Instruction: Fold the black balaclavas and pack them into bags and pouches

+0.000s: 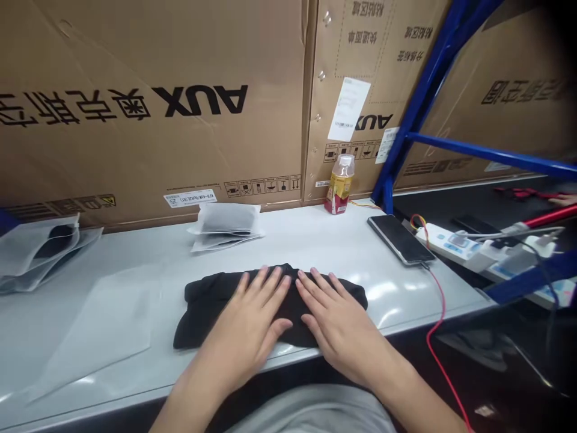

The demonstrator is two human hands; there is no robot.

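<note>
A folded black cloth item (202, 310), its exact kind unclear, lies lengthwise near the front edge of the light grey table (288, 240). My left hand (252, 319) rests flat on its middle, fingers spread and pointing away from me. Beside it, my right hand (333, 319) presses flat on the cloth's right half, fingers also stretched out. The two thumbs point toward each other, a small gap apart. Parts of the cloth are hidden under both palms. To the left lies a flat translucent bag (112, 319).
Behind stand large cardboard boxes (157, 48). Packed frosted bags (228, 219) sit at the back, more bags (36, 252) at far left. A drink bottle (339, 186), a phone (401, 239) on a red cable (436, 328), a blue metal frame (408, 114) and power strips (469, 246) are right.
</note>
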